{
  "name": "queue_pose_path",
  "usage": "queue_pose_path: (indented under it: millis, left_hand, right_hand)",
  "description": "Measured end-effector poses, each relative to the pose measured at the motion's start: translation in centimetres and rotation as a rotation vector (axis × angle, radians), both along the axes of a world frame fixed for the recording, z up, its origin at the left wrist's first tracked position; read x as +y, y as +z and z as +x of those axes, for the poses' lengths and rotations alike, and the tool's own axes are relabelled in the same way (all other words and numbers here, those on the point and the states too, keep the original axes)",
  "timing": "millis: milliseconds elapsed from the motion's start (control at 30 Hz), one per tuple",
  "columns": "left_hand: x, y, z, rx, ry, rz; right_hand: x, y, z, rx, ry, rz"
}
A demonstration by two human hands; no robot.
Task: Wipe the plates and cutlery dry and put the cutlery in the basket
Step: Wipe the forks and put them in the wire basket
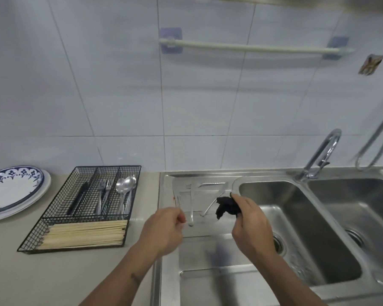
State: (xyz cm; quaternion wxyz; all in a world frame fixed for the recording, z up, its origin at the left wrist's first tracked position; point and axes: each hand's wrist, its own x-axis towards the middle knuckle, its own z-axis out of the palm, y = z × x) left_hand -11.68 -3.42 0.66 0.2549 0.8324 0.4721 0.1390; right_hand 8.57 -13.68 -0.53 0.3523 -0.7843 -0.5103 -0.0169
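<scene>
My left hand hovers over the steel drainboard, its fingers curled in a pinch on a thin, motion-blurred piece of cutlery that rises from the fingertips. My right hand grips a crumpled black cloth just to the right of it. A fork and two more steel utensils lie on the drainboard behind the hands. The black wire basket sits to the left, with a dark-handled knife, forks, spoons and chopsticks in separate compartments.
Stacked blue-patterned plates rest on the counter at far left. A double steel sink with a faucet lies to the right. A towel rail is fixed to the tiled wall.
</scene>
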Motion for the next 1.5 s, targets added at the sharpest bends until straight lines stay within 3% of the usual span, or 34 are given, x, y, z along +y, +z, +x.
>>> queue_pose_path:
  millis: [133,267,400,533,667,833,967,1167,1300,1433,1500]
  left_hand:
    - [-0.5,0.0,0.4,-0.049,-0.022,-0.005]
    - [-0.4,0.8,0.6,-0.122,0.034,0.071]
    - [-0.5,0.5,-0.1,-0.105,0.017,0.056]
    - [-0.4,0.3,-0.2,-0.119,-0.019,0.064]
    - [-0.4,0.0,-0.5,-0.007,-0.091,0.086]
    - [0.3,-0.8,-0.8,0.128,-0.076,-0.105]
    - [0.3,-0.6,0.2,-0.058,-0.009,-0.227]
    - [0.2,-0.3,-0.1,-0.064,0.055,-0.274]
    - [0.2,-0.4,0.0,-0.010,0.055,-0.264]
    - [-0.3,-0.9,0.1,-0.002,0.055,-0.305]
    - [-0.4,-1.4,-0.1,-0.033,0.054,-0.326]
  right_hand:
    - [0.8,1.5,-3.3,-0.088,0.119,0.056]
    - [0.8,-0.5,-6.3,-0.298,0.246,0.007]
    - [0.8,-1.9,-6.0,-0.256,0.193,-0.060]
    - [1.1,-1.7,-6.5,-0.317,0.290,-0.045]
    - [0.6,-1.9,-4.3,-0.281,0.179,-0.147]
    - [0.2,-0.5,-3.5,-0.252,0.112,-0.040]
    - [0.5,-1.4,-5.6,-0.359,0.237,-0.008]
    - [0.2,-2.9,-5.4,-0.316,0.163,-0.057]
    - [0.4,-2.9,-6.4,-0.489,0.315,-0.035]
    - [0.4,-3.1,-4.0,-0.428,0.186,-0.083]
    - [0.2,-2.6,-4.2,-0.483,0.245,-0.078]
